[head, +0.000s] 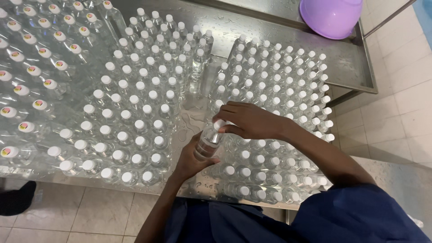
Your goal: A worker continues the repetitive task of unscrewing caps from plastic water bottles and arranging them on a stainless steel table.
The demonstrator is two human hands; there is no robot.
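Observation:
A small clear plastic bottle [208,140] with a white cap is held tilted above a wet steel table [234,22]. My left hand [191,159] grips its body from below. My right hand [247,119] is closed over the cap at the top of the bottle. On either side of my hands, several capped clear bottles stand upright in two dense blocks, one to the left [135,112] and one to the right [279,90].
Larger clear bottles with coloured round cap labels [31,67] fill the table's far left. A purple plastic basin [330,15] sits at the back right corner. The table's right edge meets a white tiled floor [396,103]. A dark shoe [15,198] shows at lower left.

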